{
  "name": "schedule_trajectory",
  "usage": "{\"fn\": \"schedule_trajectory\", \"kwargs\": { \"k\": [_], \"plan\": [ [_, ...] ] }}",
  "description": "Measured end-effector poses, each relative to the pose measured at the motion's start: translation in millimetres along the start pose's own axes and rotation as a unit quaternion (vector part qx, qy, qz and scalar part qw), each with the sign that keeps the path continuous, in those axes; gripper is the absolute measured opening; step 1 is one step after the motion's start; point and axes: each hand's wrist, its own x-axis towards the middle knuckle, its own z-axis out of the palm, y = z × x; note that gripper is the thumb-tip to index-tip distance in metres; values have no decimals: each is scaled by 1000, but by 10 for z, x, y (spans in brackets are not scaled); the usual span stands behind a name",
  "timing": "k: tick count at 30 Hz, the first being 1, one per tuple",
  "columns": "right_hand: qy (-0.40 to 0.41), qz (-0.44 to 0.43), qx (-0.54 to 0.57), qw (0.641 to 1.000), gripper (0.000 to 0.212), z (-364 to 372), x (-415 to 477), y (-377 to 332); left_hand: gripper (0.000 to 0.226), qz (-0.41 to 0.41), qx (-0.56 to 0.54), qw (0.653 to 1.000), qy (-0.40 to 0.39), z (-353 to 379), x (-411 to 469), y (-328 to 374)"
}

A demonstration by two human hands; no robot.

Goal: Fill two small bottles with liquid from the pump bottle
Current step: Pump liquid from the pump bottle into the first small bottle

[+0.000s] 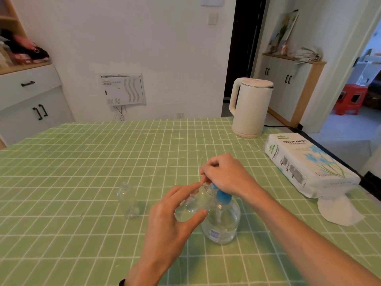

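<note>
One small bottle (190, 204) blurred, pump head (214, 186) half-hidden

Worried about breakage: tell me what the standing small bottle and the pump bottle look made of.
Small bottle: clear, glossy, cloth shows through; glass or hard plastic, cannot tell. Pump bottle: clear, glossy, likely plastic; its blue pump looks matte plastic.
</note>
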Motion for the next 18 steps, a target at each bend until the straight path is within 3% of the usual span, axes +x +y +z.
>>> {"fn": "schedule_trajectory", "kwargs": {
  "k": [5, 14, 18],
  "plan": [
    [-17, 16, 75, 997, 29, 33, 4, 98, 67, -4, -1, 1000, 1, 35, -15, -26],
    [-14, 30, 67, 997, 31, 33, -23, 93, 66, -2, 1, 1000, -2, 30, -18, -20],
    [-10, 16, 12, 1000, 30, -16, -14, 26, 65, 3, 4, 1000, -3, 8, -15, -11]
  ]
}}
